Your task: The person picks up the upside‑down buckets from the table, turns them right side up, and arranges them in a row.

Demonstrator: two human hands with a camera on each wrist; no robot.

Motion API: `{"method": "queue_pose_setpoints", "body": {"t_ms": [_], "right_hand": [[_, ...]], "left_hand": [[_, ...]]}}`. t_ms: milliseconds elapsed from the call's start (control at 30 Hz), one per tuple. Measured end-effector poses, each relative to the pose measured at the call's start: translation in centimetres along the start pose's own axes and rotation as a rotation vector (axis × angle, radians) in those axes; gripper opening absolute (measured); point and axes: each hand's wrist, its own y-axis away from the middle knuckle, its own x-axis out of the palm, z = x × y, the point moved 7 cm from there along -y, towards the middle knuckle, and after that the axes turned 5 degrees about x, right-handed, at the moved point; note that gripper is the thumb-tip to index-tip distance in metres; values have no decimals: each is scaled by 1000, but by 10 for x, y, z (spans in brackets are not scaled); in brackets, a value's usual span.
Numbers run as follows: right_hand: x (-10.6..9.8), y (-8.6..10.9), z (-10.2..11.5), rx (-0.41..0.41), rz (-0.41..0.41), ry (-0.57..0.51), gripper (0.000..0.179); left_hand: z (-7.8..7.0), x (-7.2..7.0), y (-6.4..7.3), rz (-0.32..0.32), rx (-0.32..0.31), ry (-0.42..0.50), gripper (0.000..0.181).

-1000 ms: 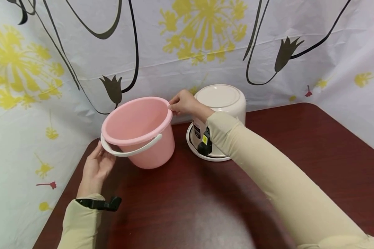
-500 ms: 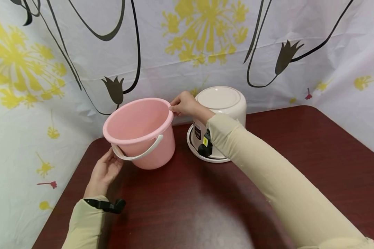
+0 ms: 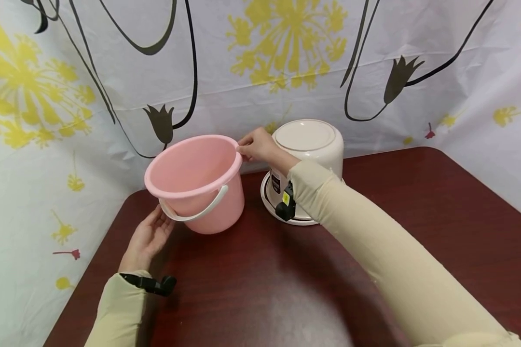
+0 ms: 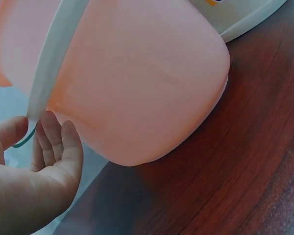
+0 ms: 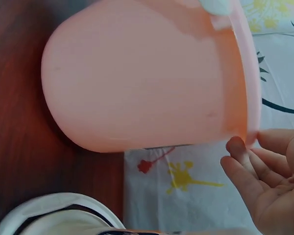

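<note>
A pink plastic bucket (image 3: 219, 207) stands on the table with its mouth facing up and toward me. Its white handle (image 3: 199, 212) hangs down over the near side. My left hand (image 3: 149, 238) is at the handle's left end, below the rim; in the left wrist view, the handle (image 4: 54, 61) passes between thumb and fingers, which pinch it. With thumb and fingertips, my right hand (image 3: 260, 144) pinches the bucket's rim at the right; the right wrist view shows this hand (image 5: 269, 176) gripping the rim (image 5: 252, 78) from outside.
Right of the bucket, partly behind my right forearm, an upturned cream-coloured round container (image 3: 314, 137) with a dark label has a wide white rim (image 3: 267, 200) on the table. A patterned curtain (image 3: 260, 72) hangs along the back and sides of the dark red wooden table (image 3: 243, 289).
My left hand has moved slightly right, and the handle's left end has swung down from the rim with it. The right hand stays pinching the rim.
</note>
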Motion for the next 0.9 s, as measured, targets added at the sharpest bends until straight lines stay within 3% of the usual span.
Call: {"method": "queue_pose_setpoints", "body": {"t_ms": [200, 367, 633, 900], "right_hand": [[0, 5, -13, -3, -58, -48, 29], [-6, 17, -25, 6, -10, -115, 33], [-20, 59, -32, -62, 124, -18, 28], [-33, 95, -31, -178, 157, 48, 25]], "left_hand": [[5, 0, 10, -89, -56, -260, 18], [9, 3, 28, -137, -90, -374, 17], [29, 25, 53, -106, -124, -510, 22], [65, 67, 60, 2, -118, -526, 27]]}}
